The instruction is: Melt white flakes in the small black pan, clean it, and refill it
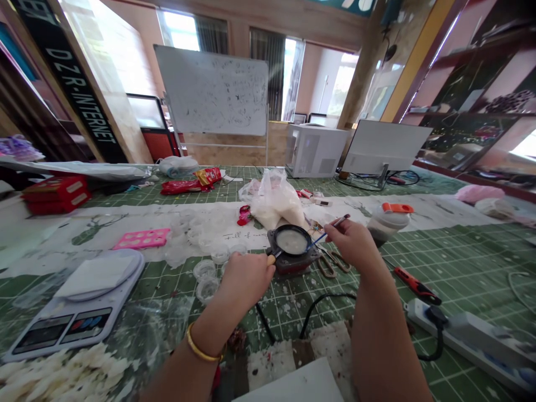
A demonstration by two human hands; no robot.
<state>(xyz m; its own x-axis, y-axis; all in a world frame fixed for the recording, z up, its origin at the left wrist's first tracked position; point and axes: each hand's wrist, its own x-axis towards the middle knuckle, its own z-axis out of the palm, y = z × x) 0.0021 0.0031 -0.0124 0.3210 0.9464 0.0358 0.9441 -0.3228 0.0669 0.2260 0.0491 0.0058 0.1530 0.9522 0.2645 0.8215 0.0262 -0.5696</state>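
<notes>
A small black frying pan (292,240) holds a pale, cloudy liquid and rests on a dark little hot plate (293,268). Wrapped round the pan's wooden handle is my left hand (248,277), with a gold bangle on the wrist. My right hand (350,239) is closed on a slim blue stick (319,240), perhaps a brush, whose lower end reaches the pan's right rim. Scissors (327,267) lie beside the hot plate, under my right hand. Small clear plastic cups (208,288) stand left of my left hand.
A kitchen scale (79,304) and white flakes (62,374) are at the left, near a pink mold (142,238). Behind the pan sits a bag of white material (276,201). An orange-lidded bottle (388,220), red-black cutter (417,285) and power strip (473,340) lie right.
</notes>
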